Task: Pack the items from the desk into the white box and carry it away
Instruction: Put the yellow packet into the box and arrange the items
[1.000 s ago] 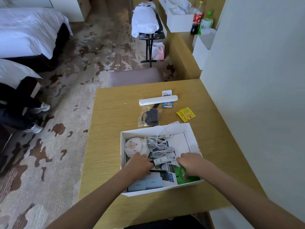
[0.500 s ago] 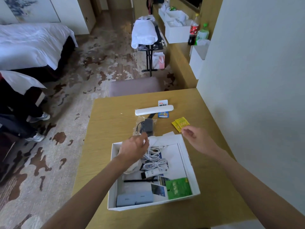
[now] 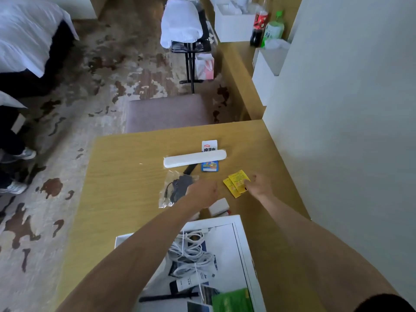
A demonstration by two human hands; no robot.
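The white box (image 3: 245, 246) sits at the near edge of the wooden desk (image 3: 126, 190), holding coiled white cables (image 3: 191, 251), a green card (image 3: 231, 300) and other small items. My left hand (image 3: 202, 191) rests over a clear bag with a black charger (image 3: 175, 188); whether it grips the bag is hidden. My right hand (image 3: 258, 185) touches the edge of two yellow packets (image 3: 236, 182), fingers apart. Farther back lie a long white case (image 3: 193, 158) and a blue-and-white snack packet (image 3: 209, 154). A small white object (image 3: 219, 206) lies just beyond the box.
A white wall (image 3: 337, 131) bounds the desk on the right. A padded stool (image 3: 166, 113) stands behind the desk. Beyond it are a luggage rack with white cloth (image 3: 182, 23), a counter with bottles (image 3: 267, 25) and white boxes, and a bed (image 3: 27, 37) at left.
Both hands have left the box and reached forward over the desk: the left onto the charger bag, the right to the yellow packets. The view tilted forward.
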